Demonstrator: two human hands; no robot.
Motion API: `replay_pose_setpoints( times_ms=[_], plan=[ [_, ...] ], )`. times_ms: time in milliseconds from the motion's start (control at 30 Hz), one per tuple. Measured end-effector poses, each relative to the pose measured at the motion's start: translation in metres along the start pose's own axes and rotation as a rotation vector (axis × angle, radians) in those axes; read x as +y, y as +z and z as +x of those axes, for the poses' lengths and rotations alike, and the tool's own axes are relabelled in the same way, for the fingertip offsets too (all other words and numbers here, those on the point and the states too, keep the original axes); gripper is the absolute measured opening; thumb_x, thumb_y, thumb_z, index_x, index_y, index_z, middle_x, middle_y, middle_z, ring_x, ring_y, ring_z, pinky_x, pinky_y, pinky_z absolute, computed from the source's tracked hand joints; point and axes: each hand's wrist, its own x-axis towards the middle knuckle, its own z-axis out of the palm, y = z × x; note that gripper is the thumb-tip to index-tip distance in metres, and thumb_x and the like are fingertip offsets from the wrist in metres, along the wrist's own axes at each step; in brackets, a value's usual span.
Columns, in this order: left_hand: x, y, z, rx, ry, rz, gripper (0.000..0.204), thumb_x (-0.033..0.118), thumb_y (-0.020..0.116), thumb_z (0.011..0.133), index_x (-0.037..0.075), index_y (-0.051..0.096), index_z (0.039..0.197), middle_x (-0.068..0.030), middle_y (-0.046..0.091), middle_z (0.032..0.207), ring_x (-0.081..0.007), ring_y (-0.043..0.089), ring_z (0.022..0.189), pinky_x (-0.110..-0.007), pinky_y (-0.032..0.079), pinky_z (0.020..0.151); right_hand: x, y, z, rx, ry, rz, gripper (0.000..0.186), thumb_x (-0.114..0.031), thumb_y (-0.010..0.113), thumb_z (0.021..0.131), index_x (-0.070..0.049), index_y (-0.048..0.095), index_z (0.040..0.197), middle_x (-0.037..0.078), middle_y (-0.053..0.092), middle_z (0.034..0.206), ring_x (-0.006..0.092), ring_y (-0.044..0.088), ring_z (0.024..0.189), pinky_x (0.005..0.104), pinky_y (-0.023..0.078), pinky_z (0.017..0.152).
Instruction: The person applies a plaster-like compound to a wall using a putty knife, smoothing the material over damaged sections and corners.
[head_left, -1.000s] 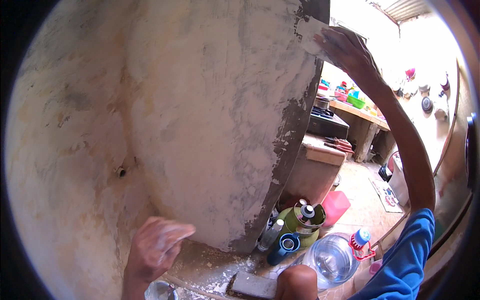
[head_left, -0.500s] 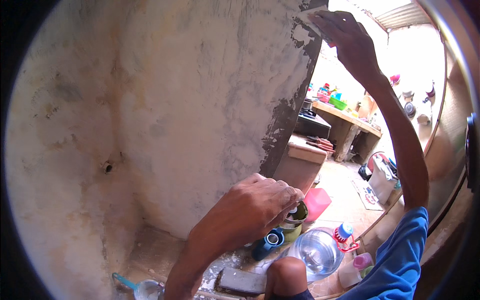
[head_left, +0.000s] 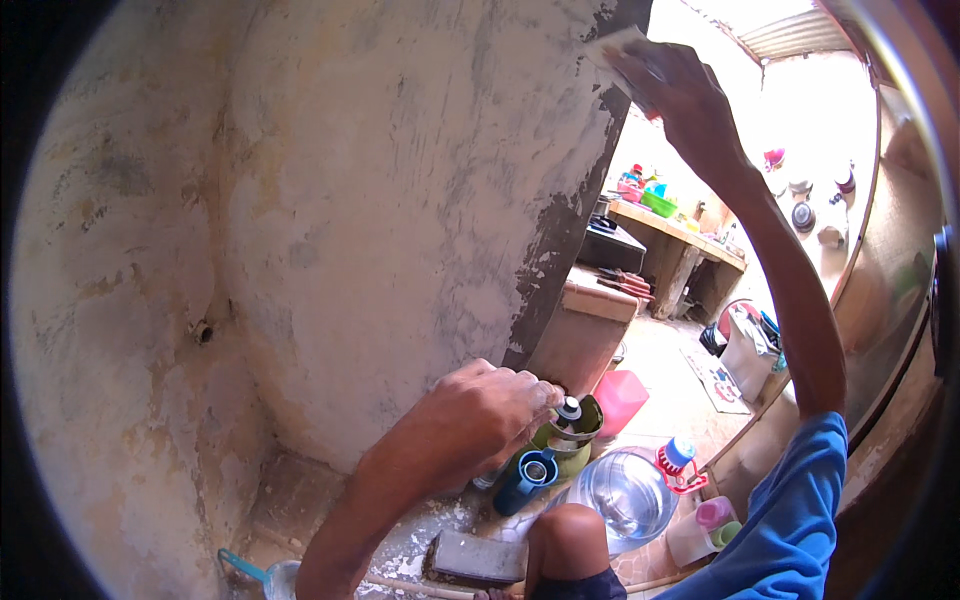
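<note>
My right hand (head_left: 672, 88) is raised at the upper right, its fingers closed round a pale flat scraper (head_left: 612, 52). The scraper's blade lies against the wall (head_left: 400, 200) near its upright edge. White filler with grey smears covers most of that wall, and a dark grey strip (head_left: 560, 240) runs ragged along the edge. Lower down, my left hand (head_left: 480, 415) is held in front of the wall's foot with its fingers curled in. Whatever may be inside those fingers is hidden. Just beyond them is a green gas cylinder (head_left: 572, 460).
Near my knee stand a large clear water bottle (head_left: 625, 500) with a blue cap, a blue jug (head_left: 525, 485) and a grey block (head_left: 478, 558). A pink container (head_left: 622, 402) is behind the cylinder. A light-blue-handled dipper (head_left: 245, 567) lies lower left. Beyond the edge is a counter (head_left: 680, 228).
The view has shifted slightly. My right hand and the scraper are a little lower and further left. My left hand has also drifted left and down, uncovering more of the gas cylinder's top.
</note>
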Motion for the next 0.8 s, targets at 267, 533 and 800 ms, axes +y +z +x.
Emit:
replay_pose_setpoints(
  times_ms=[267,533,800],
  plan=[
    [-0.001,-0.014,-0.007,0.005,-0.073,0.025,0.015,0.015,0.064,0.087,0.006,0.065,0.099,-0.0097,0.068,0.090,-0.0280,0.065,0.082,-0.039,0.049,0.077,-0.032,0.000,-0.025,-0.168,-0.106,-0.225,0.072,-0.001,0.061,0.077,-0.021,0.042,0.143,0.006,0.048,0.131,0.0239,0.047,0.121,0.0347,0.050,0.095],
    [0.007,-0.015,-0.001,0.001,-0.035,-0.053,0.014,0.014,0.065,0.087,0.005,0.065,0.098,-0.0100,0.068,0.090,-0.0285,0.065,0.083,-0.039,0.050,0.076,0.005,0.000,0.015,0.098,0.044,-0.247,0.057,-0.003,0.065,0.078,-0.018,0.054,0.132,0.004,0.055,0.116,0.0197,0.055,0.103,0.0287,0.058,0.074],
    [0.004,-0.029,-0.011,-0.025,-0.110,-0.011,0.016,0.017,0.063,0.089,0.005,0.066,0.100,-0.0107,0.068,0.093,-0.0288,0.065,0.084,-0.039,0.050,0.078,-0.072,-0.019,-0.014,-0.110,-0.124,-0.086,0.056,0.004,0.063,0.072,-0.021,0.060,0.123,-0.002,0.057,0.116,0.0172,0.054,0.108,0.0312,0.057,0.082]
  ],
)
